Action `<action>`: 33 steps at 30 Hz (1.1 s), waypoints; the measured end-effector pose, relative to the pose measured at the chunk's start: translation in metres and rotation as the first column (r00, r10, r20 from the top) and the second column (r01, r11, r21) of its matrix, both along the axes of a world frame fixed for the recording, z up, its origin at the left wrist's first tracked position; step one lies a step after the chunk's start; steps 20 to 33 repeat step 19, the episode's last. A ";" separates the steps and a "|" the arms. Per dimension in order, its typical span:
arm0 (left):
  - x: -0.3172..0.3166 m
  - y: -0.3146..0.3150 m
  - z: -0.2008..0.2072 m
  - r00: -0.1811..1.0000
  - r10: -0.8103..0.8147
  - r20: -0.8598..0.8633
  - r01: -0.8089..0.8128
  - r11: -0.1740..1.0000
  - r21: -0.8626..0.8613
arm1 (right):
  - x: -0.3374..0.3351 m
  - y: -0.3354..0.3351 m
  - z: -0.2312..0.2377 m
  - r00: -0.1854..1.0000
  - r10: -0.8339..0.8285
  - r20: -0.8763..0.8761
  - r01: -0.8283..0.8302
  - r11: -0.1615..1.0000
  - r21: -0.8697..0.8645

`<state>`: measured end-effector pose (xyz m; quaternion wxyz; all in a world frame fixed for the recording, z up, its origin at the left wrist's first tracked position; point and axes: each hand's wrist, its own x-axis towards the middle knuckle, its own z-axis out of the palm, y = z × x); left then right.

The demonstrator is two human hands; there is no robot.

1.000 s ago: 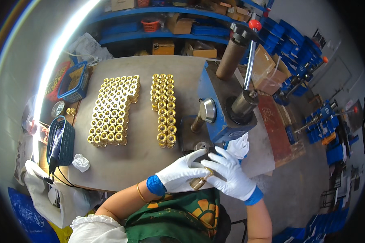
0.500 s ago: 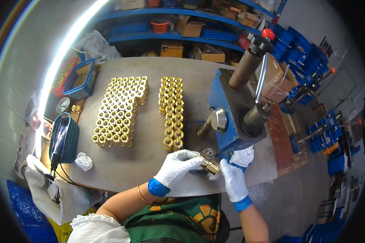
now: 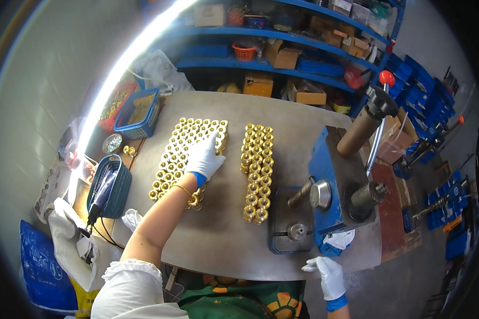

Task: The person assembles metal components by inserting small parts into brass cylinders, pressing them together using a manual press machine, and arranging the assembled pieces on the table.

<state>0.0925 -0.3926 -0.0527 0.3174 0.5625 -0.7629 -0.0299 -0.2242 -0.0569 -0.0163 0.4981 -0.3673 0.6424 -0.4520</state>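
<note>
My left hand, in a white glove with a blue cuff, reaches over the right side of a block of brass fittings. Its fingers are stretched and the thumb stands apart; the fittings right under the palm are hidden. A narrower group of brass fittings stands upright in rows to the right of that hand. Near the table's front edge, my gloved right hand hovers with its fingers apart and nothing visible in them. It is closest to the blue hand press and its base plate.
A blue basket and a dark green basket line the left side. A white cloth lies near the front left. Blue shelves with boxes stand behind the grey table. A red-knobbed lever rises from the press.
My left hand has moved from in front of the press to the left block. The brass fitting between my hands is out of sight. My right hand is lower and apart; the view has shifted.
</note>
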 end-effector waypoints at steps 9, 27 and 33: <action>-0.040 0.004 -0.022 0.993 -0.071 -0.095 0.096 0.953 0.287 | -0.004 0.000 -0.008 0.998 -0.043 0.037 0.044 0.999 -0.021; -0.079 0.014 -0.035 0.971 -0.019 -0.240 0.097 0.943 0.319 | -0.016 0.015 -0.006 0.993 -0.114 0.032 0.115 0.993 -0.040; -0.079 0.014 -0.035 0.971 -0.019 -0.240 0.097 0.943 0.319 | -0.016 0.015 -0.006 0.993 -0.114 0.032 0.115 0.993 -0.040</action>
